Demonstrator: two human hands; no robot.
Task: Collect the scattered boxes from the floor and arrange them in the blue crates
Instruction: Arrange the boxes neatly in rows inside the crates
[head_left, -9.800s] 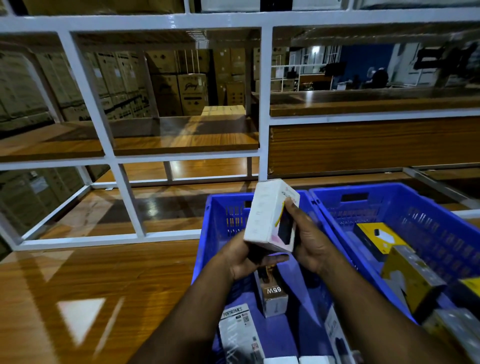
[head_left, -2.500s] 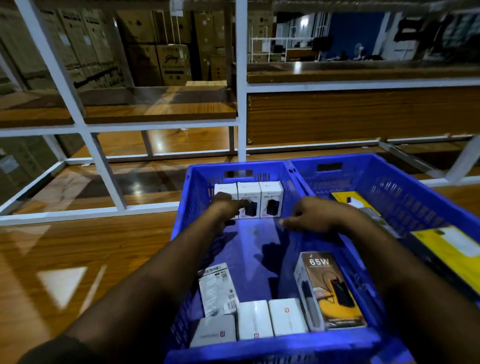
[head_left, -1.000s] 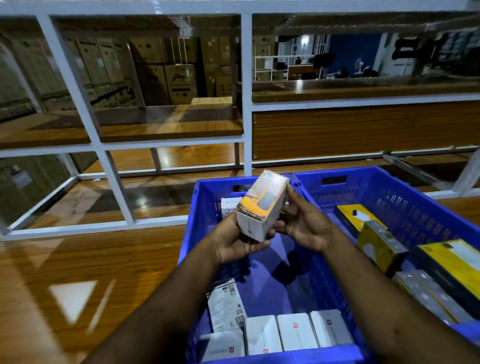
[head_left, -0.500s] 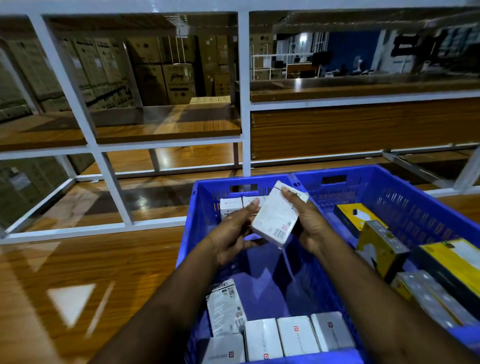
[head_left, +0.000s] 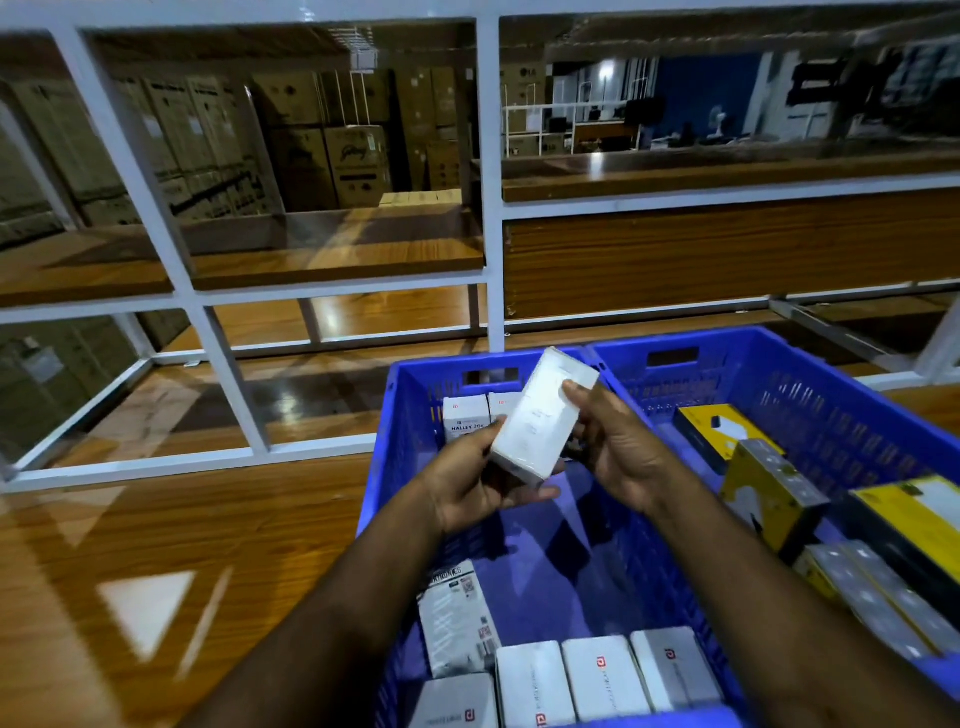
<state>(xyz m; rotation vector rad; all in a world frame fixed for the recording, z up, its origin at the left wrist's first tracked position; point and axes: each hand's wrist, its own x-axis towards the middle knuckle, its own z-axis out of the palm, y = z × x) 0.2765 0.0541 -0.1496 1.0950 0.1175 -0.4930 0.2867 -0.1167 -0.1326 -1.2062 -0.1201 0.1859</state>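
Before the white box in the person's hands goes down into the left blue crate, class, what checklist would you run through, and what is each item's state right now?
1. Both hands have the white box: ok. Left hand grips its lower end, right hand steadies its upper side.
2. Box is above the left crate: ok.
3. Bare floor in mid-crate: ok, open blue between the far and near rows.
4. Far row of upright white boxes is standing: ok for the two visible; the rest is hidden behind the held box.
5. Box face turned to match the row: not ok, it is tilted, plain side up.
6. Near row is clear of the drop: ok.
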